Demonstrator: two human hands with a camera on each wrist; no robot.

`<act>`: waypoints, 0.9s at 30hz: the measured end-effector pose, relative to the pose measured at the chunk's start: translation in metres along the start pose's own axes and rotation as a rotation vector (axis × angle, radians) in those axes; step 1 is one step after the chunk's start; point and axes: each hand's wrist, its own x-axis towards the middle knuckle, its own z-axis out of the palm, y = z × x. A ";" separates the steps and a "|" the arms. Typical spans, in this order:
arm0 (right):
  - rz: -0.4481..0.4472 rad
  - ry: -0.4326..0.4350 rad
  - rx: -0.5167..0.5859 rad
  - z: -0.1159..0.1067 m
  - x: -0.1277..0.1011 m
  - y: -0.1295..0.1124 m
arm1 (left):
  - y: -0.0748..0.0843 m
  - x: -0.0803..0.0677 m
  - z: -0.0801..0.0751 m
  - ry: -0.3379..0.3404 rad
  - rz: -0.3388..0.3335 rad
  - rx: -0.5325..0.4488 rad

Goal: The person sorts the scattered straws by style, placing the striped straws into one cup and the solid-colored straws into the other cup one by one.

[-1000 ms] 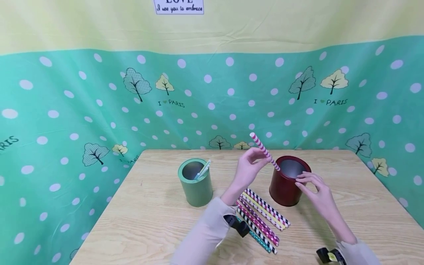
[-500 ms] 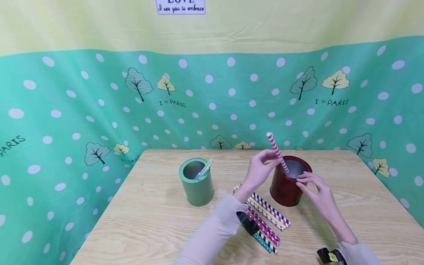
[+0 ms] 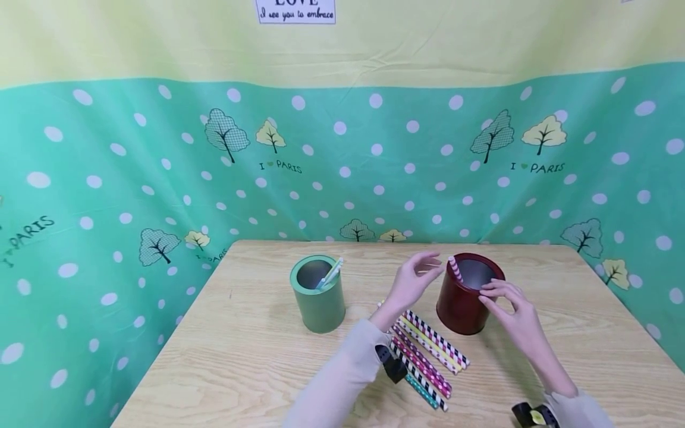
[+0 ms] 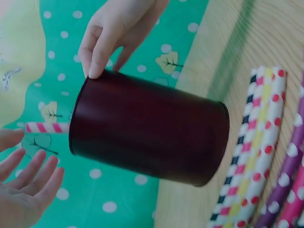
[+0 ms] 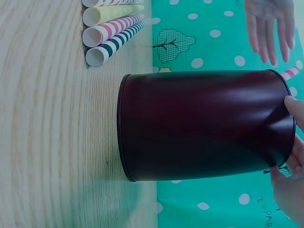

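A dark red cylindrical pot [image 3: 461, 312] stands upright on the table, and a pink-and-white striped paper straw [image 3: 456, 269] leans inside it with its top just above the rim. My left hand [image 3: 411, 284] hovers left of that rim, fingers spread and holding nothing, a small gap from the straw's end, as the left wrist view confirms. With thumb and fingers at the pot's near right rim, my right hand [image 3: 511, 304] grips the edge. The pot's wall hides the straw's lower part.
Several patterned paper straws [image 3: 428, 345] lie side by side on the wooden table [image 3: 241, 356], in front of the red pot. Further left is a green pot [image 3: 321, 309] with pale straws [image 3: 330, 273] leaning in it. A polka-dot curtain [image 3: 374, 178] hangs behind.
The left hand brought the pink-striped straw rightward over the red pot, lowered it in and let it go, then drew back slightly left. The right hand stayed at the rim.
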 end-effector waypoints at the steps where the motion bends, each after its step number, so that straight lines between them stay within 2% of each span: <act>1: -0.003 -0.001 0.005 0.000 0.000 0.000 | 0.003 -0.003 -0.003 -0.006 -0.012 0.003; 4: -0.002 -0.006 0.007 0.000 -0.001 0.001 | 0.009 -0.014 -0.012 -0.037 -0.029 0.036; 7: -0.006 -0.005 0.013 0.000 -0.001 0.003 | 0.016 -0.024 -0.023 -0.097 -0.039 0.068; 15: -0.015 -0.009 0.033 0.000 0.000 0.003 | -0.024 -0.030 -0.043 -0.287 -0.057 0.158; 27: 0.016 -0.004 -0.027 0.000 -0.001 0.001 | -0.035 -0.046 -0.062 -0.557 -0.050 0.320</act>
